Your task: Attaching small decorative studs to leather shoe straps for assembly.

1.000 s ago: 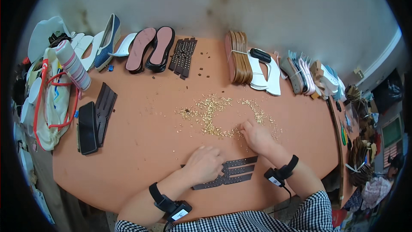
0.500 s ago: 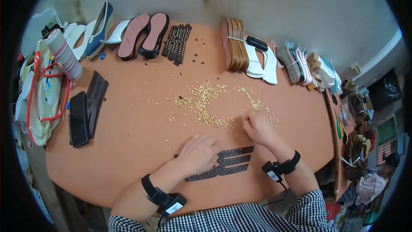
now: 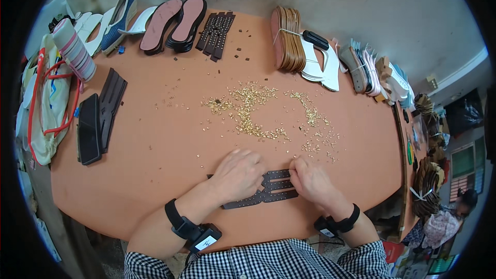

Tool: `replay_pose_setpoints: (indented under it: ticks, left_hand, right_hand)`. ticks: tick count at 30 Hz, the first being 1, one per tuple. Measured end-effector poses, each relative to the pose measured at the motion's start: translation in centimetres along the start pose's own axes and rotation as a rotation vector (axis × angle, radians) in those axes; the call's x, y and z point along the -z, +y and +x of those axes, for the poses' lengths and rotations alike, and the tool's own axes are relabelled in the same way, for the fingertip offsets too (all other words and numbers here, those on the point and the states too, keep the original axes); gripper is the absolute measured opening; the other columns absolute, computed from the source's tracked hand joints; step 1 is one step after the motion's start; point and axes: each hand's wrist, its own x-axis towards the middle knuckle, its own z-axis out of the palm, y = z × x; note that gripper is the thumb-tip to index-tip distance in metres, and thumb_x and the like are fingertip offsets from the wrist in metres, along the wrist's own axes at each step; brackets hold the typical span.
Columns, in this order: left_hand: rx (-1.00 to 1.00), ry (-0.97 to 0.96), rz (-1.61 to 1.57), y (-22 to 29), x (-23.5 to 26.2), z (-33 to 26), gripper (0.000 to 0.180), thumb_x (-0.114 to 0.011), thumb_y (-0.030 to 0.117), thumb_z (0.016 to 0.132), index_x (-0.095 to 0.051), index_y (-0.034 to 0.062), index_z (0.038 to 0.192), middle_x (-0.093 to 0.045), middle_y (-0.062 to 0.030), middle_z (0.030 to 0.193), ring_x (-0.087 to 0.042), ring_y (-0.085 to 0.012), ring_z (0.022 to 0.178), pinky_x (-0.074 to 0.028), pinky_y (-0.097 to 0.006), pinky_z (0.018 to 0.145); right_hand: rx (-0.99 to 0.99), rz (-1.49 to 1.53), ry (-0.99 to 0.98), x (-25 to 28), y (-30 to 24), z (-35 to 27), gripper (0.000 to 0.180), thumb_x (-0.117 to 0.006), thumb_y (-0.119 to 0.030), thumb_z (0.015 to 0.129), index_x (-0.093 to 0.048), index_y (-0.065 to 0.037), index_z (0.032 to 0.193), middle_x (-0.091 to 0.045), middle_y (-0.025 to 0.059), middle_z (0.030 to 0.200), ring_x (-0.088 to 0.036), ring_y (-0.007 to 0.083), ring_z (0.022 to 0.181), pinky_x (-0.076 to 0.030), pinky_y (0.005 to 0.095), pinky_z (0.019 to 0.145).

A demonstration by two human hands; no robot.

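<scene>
A dark brown slotted shoe upper piece (image 3: 268, 192), dotted with rows of small studs, lies flat near the front of the table. My left hand (image 3: 238, 174) rests over its left part, fingers curled down onto it and covering much of that side. At its right end, my right hand (image 3: 311, 180) is closed in a pinch against the upper edge; whatever is between the fingertips is hidden. Just beyond both hands, small gold studs (image 3: 250, 124) are scattered in a loose pile.
A matching studded upper (image 3: 216, 33) lies at the back beside pink-topped soles (image 3: 161, 23). Further right stand a bundle of brown soles (image 3: 287, 39) and white cut pieces (image 3: 326, 67). A black phone-like slab (image 3: 89, 129) leans by plain dark straps (image 3: 111, 103) on the left.
My right hand has come from the gold studs toward me, down to the right end of the upper piece. My left hand stays on the piece. The whole view has shifted slightly.
</scene>
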Motion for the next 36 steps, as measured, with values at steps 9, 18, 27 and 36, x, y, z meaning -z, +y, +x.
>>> replay_pose_setpoints:
  ticks: [9,18,27,36]
  left_hand:
    - [0.007,-0.008,-0.008,0.0,0.0,0.2,0.011,-0.064,0.014,0.074,-0.068,0.0080,0.083,-0.057,-0.0077,0.079,-0.058,-0.0268,0.081,-0.046,-0.041,0.074]
    - [0.011,-0.006,-0.018,0.1,0.1,0.1,0.012,-0.064,0.013,0.074,-0.068,0.0077,0.084,-0.056,-0.0079,0.079,-0.057,-0.0269,0.081,-0.046,-0.041,0.074]
    - [0.018,-0.013,-0.020,0.1,0.2,0.2,0.013,-0.064,0.013,0.073,-0.068,0.0077,0.084,-0.055,-0.0082,0.078,-0.057,-0.0276,0.080,-0.046,-0.041,0.074]
    - [0.016,-0.007,-0.048,0.1,0.2,0.2,0.012,-0.065,0.013,0.072,-0.067,0.0073,0.082,-0.056,-0.0075,0.078,-0.057,-0.0266,0.078,-0.045,-0.040,0.071]
  right_hand:
    - [0.020,-0.003,0.004,-0.2,0.0,0.0,0.012,-0.055,-0.010,0.084,-0.051,-0.004,0.093,-0.059,0.0175,0.085,-0.062,0.0373,0.073,-0.050,0.0462,0.065]
    - [0.099,0.067,-0.041,0.5,0.2,0.9,0.010,-0.058,-0.009,0.085,-0.052,-0.003,0.090,-0.057,0.0144,0.085,-0.060,0.0356,0.076,-0.049,0.0431,0.066]
    - [0.000,0.178,-0.241,1.8,1.1,2.7,0.010,-0.062,-0.007,0.082,-0.054,-0.002,0.084,-0.057,0.0134,0.076,-0.059,0.0308,0.073,-0.047,0.0389,0.066]
    - [0.056,0.269,-0.189,2.2,1.1,2.0,0.009,-0.062,-0.008,0.084,-0.055,-0.003,0.083,-0.057,0.0125,0.080,-0.058,0.0297,0.073,-0.047,0.0373,0.067]
